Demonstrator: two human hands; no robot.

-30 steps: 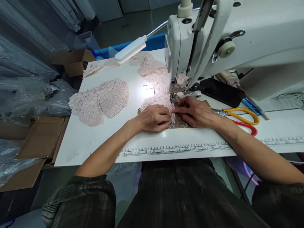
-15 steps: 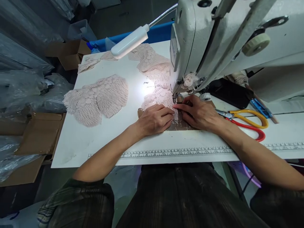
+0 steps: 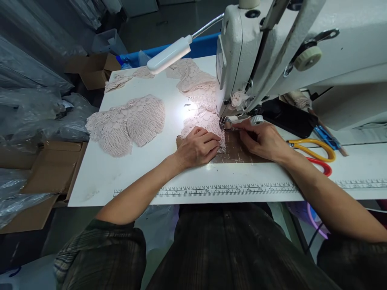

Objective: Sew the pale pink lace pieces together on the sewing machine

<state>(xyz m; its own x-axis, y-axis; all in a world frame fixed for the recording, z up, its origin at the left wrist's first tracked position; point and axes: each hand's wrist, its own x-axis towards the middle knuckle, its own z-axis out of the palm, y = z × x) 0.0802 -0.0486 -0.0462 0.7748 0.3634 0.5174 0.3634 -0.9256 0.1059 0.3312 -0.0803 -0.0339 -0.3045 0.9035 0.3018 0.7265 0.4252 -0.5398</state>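
My left hand lies flat on a pale pink lace piece and presses it to the table just left of the presser foot of the white sewing machine. Fingers of my right hand pinch the lace edge right at the foot. Both hands rest over a brown plate set in the table. The needle itself is hidden by the foot and my fingers.
A stack of pink lace pieces lies at the left, more lace behind the lamp. Yellow and red scissors and a black object lie right of my hand. A ruler strip runs along the front edge. Cardboard boxes stand left.
My right hand has slid away from me and to the right, up to the presser foot, uncovering the brown plate. My left hand has stayed on the lace.
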